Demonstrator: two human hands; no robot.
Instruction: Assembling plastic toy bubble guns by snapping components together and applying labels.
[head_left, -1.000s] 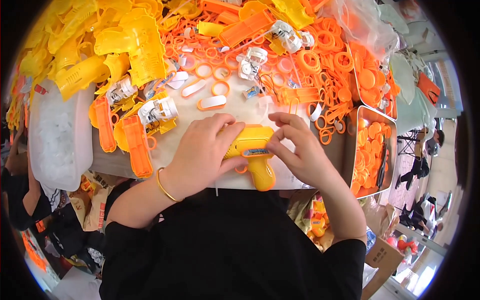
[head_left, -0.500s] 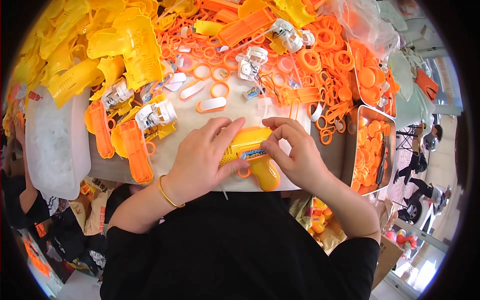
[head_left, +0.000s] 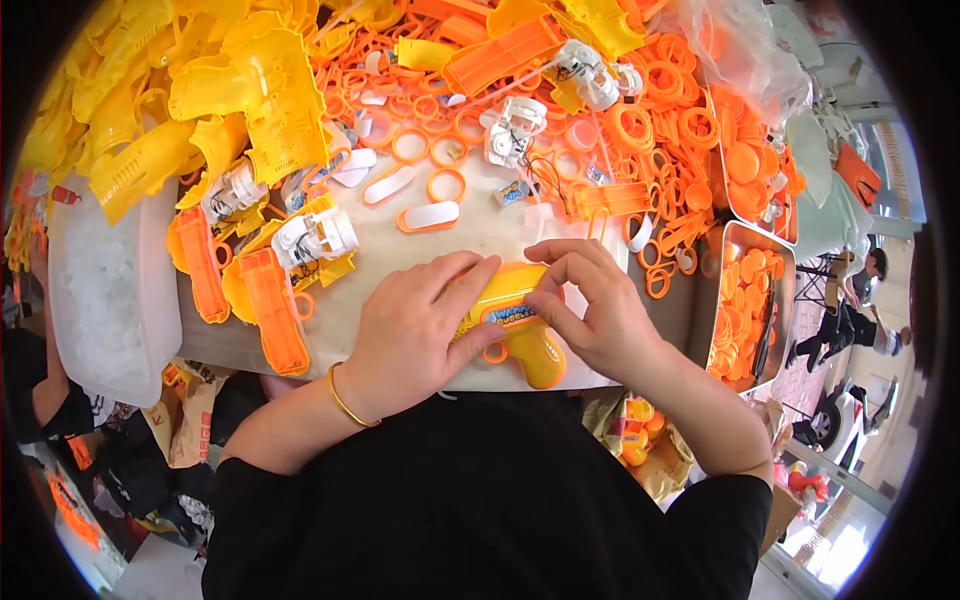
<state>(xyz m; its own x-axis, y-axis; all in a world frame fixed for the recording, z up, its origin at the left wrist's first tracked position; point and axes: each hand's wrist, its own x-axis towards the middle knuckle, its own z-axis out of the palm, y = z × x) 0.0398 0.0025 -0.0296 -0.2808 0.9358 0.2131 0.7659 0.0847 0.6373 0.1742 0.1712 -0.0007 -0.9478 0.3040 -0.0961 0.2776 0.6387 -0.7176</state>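
Note:
Close to my body, above the table's near edge, is a yellow toy bubble gun (head_left: 541, 357) with a blue label on its side and an orange trigger. My left hand (head_left: 405, 325) grips its left end, thumb below and fingers over the top. At the gun's rear, by the end of the label, the thumb and fingers of my right hand (head_left: 605, 315) are closed on the body. My fingers hide both ends of the gun. Beyond my hands lie a white-topped orange oval piece (head_left: 430, 216) and an orange ring (head_left: 446, 185).
Yellow shell halves (head_left: 240, 90) pile up at far left. White motor units (head_left: 315, 237) sit in shells beside orange battery housings (head_left: 272, 310). Orange rings and parts heap at the back. A translucent tub (head_left: 110, 290) stands left; a metal tray (head_left: 722, 262) of orange caps stands right.
The view has shifted slightly. The gun and both hands appear a little lower and to the right, with both hands keeping their hold.

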